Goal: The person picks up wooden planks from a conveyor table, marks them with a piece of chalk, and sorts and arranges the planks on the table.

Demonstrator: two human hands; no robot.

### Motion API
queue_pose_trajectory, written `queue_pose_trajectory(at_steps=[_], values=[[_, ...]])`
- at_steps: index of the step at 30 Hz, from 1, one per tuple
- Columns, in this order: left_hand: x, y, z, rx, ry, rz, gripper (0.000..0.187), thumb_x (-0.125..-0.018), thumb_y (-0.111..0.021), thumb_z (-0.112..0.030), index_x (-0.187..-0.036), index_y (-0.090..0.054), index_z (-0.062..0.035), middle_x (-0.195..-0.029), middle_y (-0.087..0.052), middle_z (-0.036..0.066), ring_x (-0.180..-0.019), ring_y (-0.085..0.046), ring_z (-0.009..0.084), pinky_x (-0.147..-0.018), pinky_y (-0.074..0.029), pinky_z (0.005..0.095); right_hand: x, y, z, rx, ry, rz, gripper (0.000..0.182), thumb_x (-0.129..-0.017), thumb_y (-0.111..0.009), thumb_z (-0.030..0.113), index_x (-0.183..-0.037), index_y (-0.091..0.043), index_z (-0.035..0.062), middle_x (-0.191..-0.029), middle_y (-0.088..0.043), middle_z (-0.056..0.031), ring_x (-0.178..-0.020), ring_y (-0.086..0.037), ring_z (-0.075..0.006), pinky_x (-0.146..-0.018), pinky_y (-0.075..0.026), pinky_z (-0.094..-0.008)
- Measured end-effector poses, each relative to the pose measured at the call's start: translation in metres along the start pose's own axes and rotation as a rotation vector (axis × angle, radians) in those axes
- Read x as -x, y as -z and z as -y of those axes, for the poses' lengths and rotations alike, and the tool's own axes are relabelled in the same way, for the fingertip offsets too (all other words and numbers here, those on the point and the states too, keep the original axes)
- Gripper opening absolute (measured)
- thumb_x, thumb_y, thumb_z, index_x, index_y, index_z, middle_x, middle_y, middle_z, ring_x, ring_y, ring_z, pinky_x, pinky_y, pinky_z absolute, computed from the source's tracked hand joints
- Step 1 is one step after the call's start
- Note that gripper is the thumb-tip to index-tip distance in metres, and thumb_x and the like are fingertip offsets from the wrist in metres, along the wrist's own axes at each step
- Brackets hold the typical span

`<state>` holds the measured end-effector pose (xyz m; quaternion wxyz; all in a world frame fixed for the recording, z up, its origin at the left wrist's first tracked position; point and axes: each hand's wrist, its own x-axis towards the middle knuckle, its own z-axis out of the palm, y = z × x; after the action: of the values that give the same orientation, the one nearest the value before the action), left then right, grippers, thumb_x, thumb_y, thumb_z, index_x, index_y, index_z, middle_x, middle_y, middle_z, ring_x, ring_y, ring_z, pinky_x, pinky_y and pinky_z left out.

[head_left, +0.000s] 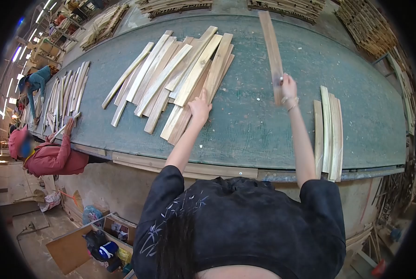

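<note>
My left hand (200,109) rests on the right side of a loose pile of wooden slats (157,76), its index finger stretched out onto a slat and nothing held. Over the table to the right, my right hand (288,88) is closed at the near part of a single wooden slat (270,44), which points away from me and is slightly blurred at its near end. A small white tip (281,79) shows at my right fingers; I cannot tell what it is. Closer to my right forearm, a small stack of slats (330,132) overhangs the table's front edge.
The long green tabletop (245,125) is strewn with wood chips. At left, a person in a red jacket (54,156) and another in a teal top (39,80) handle more slats (68,93). Stacked timber (366,28) stands beyond the table. Boxes and bags (108,249) sit below left.
</note>
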<state>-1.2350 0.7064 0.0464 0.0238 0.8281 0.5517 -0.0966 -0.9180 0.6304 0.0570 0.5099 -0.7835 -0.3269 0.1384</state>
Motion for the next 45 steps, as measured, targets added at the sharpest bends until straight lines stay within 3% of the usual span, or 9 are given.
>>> queue_pose_trajectory(at_steps=[5,7,10,17,23,29,32,38,45], values=[[0.017,0.017,0.015,0.230,-0.123,-0.027,0.057,-0.079,-0.047,-0.042,-0.115,-0.038,0.0006,-0.082,-0.060,0.015,-0.073,-0.059,0.0236,-0.062,-0.047,0.0319,0.005,0.015,0.001,-0.102,-0.173,0.141,0.033,-0.084,-0.044,0.033,-0.075,-0.055,0.0036,-0.073,-0.059,-0.0093,-0.061,-0.053,-0.0177,-0.055,-0.041,-0.0309],[0.043,0.044,0.019,1.407,-0.008,0.658,0.051,-0.084,-0.036,-0.040,-0.110,-0.042,0.0034,-0.084,-0.059,0.013,-0.076,-0.058,0.0212,-0.067,-0.048,0.0334,0.053,0.009,0.000,-0.423,-0.492,0.339,0.030,-0.084,-0.044,0.035,-0.077,-0.053,0.0073,-0.081,-0.060,-0.0090,-0.067,-0.056,-0.0193,-0.057,-0.043,-0.0315],[0.085,0.061,0.016,2.249,-0.043,0.811,0.051,-0.087,-0.030,-0.039,-0.111,-0.041,0.0034,-0.089,-0.056,0.011,-0.079,-0.055,0.0171,-0.071,-0.047,0.0311,0.118,-0.001,0.011,-0.917,-0.821,0.604,0.027,-0.085,-0.042,0.036,-0.081,-0.047,0.0098,-0.097,-0.057,-0.0125,-0.080,-0.056,-0.0232,-0.066,-0.045,-0.0316],[0.118,0.030,-0.005,1.919,-0.010,0.813,0.054,-0.087,-0.027,-0.045,-0.104,-0.045,0.0023,-0.080,-0.054,0.007,-0.073,-0.054,0.0160,-0.072,-0.047,0.0331,0.174,-0.043,0.060,-1.216,-0.937,0.799,0.027,-0.085,-0.042,0.035,-0.080,-0.049,0.0095,-0.100,-0.055,-0.0142,-0.086,-0.054,-0.0232,-0.070,-0.043,-0.0333],[0.124,0.015,-0.013,1.324,-0.381,1.044,0.052,-0.086,-0.033,-0.046,-0.101,-0.050,0.0006,-0.079,-0.057,0.010,-0.073,-0.056,0.0167,-0.069,-0.046,0.0297,0.200,-0.083,0.045,-0.353,-0.487,0.324,0.032,-0.086,-0.043,0.031,-0.085,-0.055,0.0012,-0.074,-0.056,-0.0025,-0.067,-0.049,-0.0103,-0.064,-0.040,-0.0227],[0.104,-0.003,-0.079,0.404,-0.058,-0.040,0.077,-0.070,-0.054,-0.052,-0.123,-0.027,-0.0025,-0.083,-0.054,0.018,-0.076,-0.057,0.0279,-0.065,-0.047,0.0361,0.221,0.037,0.058,0.124,-0.180,0.014,0.029,-0.086,-0.039,0.029,-0.080,-0.052,0.0029,-0.068,-0.056,-0.0111,-0.060,-0.054,-0.0234,-0.056,-0.040,-0.0329],[0.091,-0.008,-0.106,0.274,-0.128,0.089,0.086,-0.069,-0.056,-0.048,-0.128,-0.013,-0.0016,-0.083,-0.052,0.019,-0.074,-0.057,0.0322,-0.063,-0.047,0.0385,0.227,0.091,0.044,0.185,-0.118,-0.207,0.029,-0.086,-0.039,0.028,-0.080,-0.049,0.0018,-0.067,-0.054,-0.0139,-0.063,-0.053,-0.0278,-0.057,-0.040,-0.0341],[0.083,-0.006,-0.063,1.332,-0.247,0.555,0.056,-0.080,-0.043,-0.029,-0.121,-0.026,0.0045,-0.093,-0.055,0.015,-0.080,-0.058,0.0266,-0.071,-0.047,0.0346,0.210,0.164,-0.039,0.787,0.047,-0.456,0.030,-0.086,-0.039,0.025,-0.080,-0.054,0.0000,-0.076,-0.058,-0.0135,-0.068,-0.055,-0.0272,-0.059,-0.041,-0.0332],[0.132,0.038,-0.022,2.050,-0.130,1.077,0.067,-0.084,-0.012,-0.054,-0.116,-0.037,-0.0006,-0.092,-0.055,0.011,-0.085,-0.054,0.0206,-0.078,-0.044,0.0314,0.218,0.046,0.042,-0.960,-0.740,0.390,0.028,-0.085,-0.044,0.030,-0.096,-0.048,0.0040,-0.102,-0.055,-0.0132,-0.079,-0.056,-0.0200,-0.068,-0.045,-0.0294]])
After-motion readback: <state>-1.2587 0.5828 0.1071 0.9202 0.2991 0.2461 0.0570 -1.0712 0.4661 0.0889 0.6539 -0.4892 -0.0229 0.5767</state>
